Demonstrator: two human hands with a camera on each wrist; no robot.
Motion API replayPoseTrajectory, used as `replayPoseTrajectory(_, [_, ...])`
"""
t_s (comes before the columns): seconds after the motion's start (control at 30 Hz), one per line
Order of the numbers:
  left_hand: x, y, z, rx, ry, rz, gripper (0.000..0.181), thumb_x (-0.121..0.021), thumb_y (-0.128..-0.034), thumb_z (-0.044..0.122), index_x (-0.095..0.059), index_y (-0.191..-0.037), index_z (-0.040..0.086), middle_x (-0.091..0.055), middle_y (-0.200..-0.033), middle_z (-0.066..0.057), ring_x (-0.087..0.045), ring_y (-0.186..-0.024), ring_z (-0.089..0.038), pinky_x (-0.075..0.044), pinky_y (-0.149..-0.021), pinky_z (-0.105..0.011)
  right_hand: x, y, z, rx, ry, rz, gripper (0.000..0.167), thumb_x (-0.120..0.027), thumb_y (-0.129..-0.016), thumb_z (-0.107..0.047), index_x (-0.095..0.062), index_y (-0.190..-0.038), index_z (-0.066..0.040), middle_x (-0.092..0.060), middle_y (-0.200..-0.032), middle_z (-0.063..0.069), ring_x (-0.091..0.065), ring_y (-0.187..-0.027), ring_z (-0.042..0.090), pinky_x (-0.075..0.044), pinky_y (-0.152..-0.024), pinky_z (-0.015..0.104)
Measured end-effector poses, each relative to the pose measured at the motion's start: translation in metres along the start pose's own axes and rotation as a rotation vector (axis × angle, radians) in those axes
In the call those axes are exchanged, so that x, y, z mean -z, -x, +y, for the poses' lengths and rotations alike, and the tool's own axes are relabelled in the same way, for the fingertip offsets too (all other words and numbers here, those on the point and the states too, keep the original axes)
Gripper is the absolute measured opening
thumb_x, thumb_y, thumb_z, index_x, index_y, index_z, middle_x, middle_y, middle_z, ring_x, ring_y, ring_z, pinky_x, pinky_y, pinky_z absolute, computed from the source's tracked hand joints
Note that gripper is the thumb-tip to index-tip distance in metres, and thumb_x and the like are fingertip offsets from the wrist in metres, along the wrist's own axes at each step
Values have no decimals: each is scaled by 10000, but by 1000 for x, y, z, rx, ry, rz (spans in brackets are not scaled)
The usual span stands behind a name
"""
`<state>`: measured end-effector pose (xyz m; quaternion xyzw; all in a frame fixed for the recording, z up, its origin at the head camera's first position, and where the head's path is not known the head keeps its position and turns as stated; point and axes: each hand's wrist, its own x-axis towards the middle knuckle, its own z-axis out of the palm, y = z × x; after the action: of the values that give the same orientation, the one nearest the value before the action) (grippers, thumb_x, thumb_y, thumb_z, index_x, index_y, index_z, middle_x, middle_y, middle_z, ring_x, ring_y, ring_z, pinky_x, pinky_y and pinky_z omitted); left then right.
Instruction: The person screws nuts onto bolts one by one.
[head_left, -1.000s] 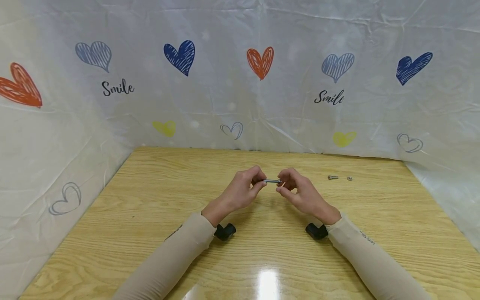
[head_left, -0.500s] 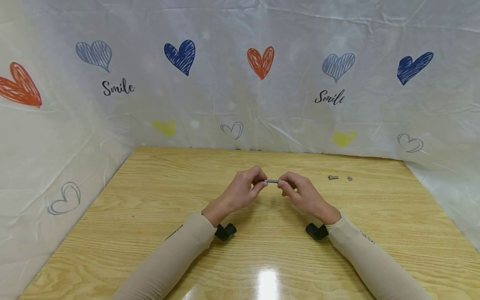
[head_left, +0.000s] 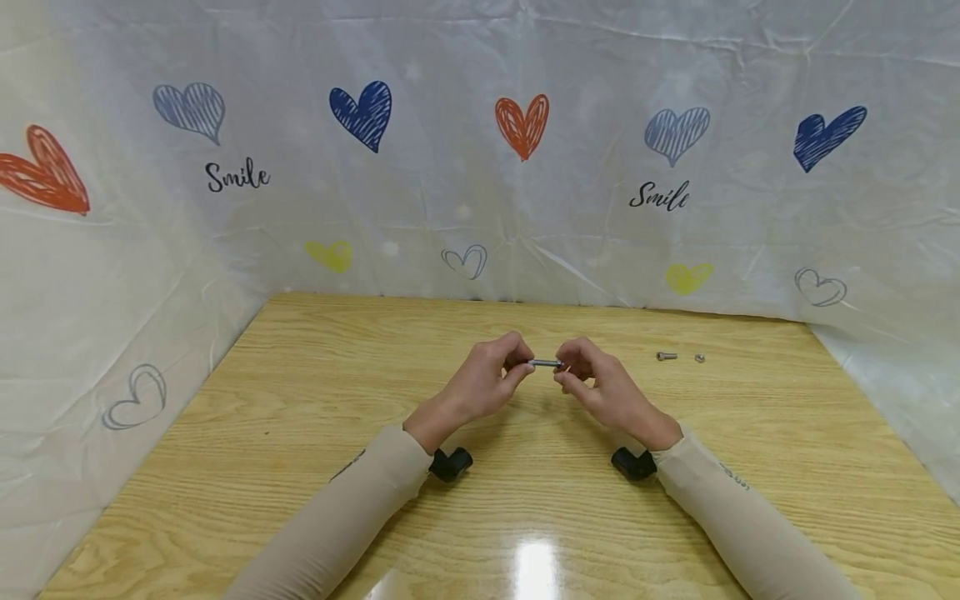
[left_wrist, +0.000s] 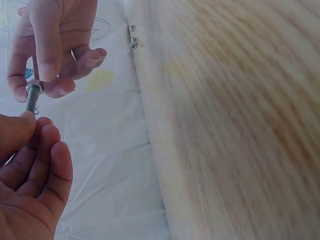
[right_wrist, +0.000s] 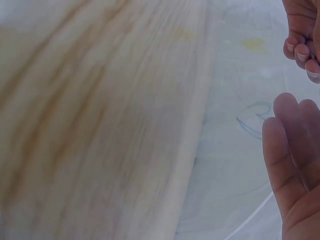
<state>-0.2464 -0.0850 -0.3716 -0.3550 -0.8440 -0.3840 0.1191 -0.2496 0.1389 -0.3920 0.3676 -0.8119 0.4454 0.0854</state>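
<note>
My left hand [head_left: 487, 377] pinches one end of a silver threaded bolt [head_left: 544, 362] between thumb and fingers, above the middle of the table. The bolt lies roughly level and points right; its end inside the left fingers is hidden. A hex nut [left_wrist: 34, 87] sits around the bolt toward its other end, best seen in the left wrist view. Around that nut my right hand [head_left: 600, 382] hovers with thumb and index finger spread apart, very close to it. In the right wrist view, right-hand fingers [right_wrist: 282, 165] stand fairly straight; the bolt is not visible there.
A second, shorter bolt [head_left: 667, 356] and a loose nut [head_left: 700, 357] lie on the wooden table [head_left: 525, 467], right of the hands. White cloth [head_left: 420, 200] printed with hearts hangs along the table's back and sides. Black camera mounts [head_left: 452, 463] stick out at both wrists.
Half a second ago my right fingers were closed on the bolt's right end; now they have spread, showing the nut there again. The left hand and the loose parts have stayed put.
</note>
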Motion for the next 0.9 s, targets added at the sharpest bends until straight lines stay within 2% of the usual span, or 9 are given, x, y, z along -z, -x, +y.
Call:
replayPoseTrajectory(0.17, [-1,0,0,-4,-1,1,52,-612,-936,67,-574,-956,96,-615,-838,28,-569,-704,-46,-488,-650,-226,0,0,1,2,-3,-6,127,-530,-991,-132,-535,-1109,-85,-600,-880,124,-616,-695,271,-503,-620,315])
replayPoseTrajectory(0.3, [0,0,1,-8,-1,4,59,-613,-934,63,-570,-955,99,-607,-837,37,-567,-704,-39,-489,-650,-221,0,0,1,-26,13,-5,156,-494,-1011,-193,-582,-1043,-69,-609,-866,129,-617,-718,251,-500,-644,312])
replayPoseTrajectory(0.4, [0,0,2,-10,2,3,58,-609,-936,62,-567,-957,96,-609,-838,28,-573,-710,-46,-491,-654,-220,0,0,1,-47,18,-3,169,-477,-1017,-215,-601,-995,-101,-618,-877,124,-616,-734,229,-503,-667,323])
replayPoseTrajectory(0.57, [0,0,2,-14,2,0,53,-606,-937,59,-567,-954,90,-611,-842,16,-581,-715,-59,-492,-657,-218,0,1,1,-66,17,-8,125,-533,-995,-250,-572,-1077,-164,-627,-909,59,-618,-731,184,-505,-657,349])
replayPoseTrajectory(0.73, [-1,0,1,-9,-4,-3,45,-601,-941,61,-569,-958,89,-613,-849,18,-586,-718,-70,-490,-658,-219,-1,1,1,-28,16,5,254,-613,-953,-179,-506,-1181,-143,-614,-974,-7,-622,-754,109,-520,-655,342])
replayPoseTrajectory(0.9, [0,0,0,-9,-3,-3,43,-601,-941,62,-572,-966,83,-618,-850,15,-581,-720,-63,-489,-660,-225,-1,0,3,29,-9,4,186,-576,-965,-106,-507,-1137,-122,-612,-928,39,-631,-711,219,-523,-643,326])
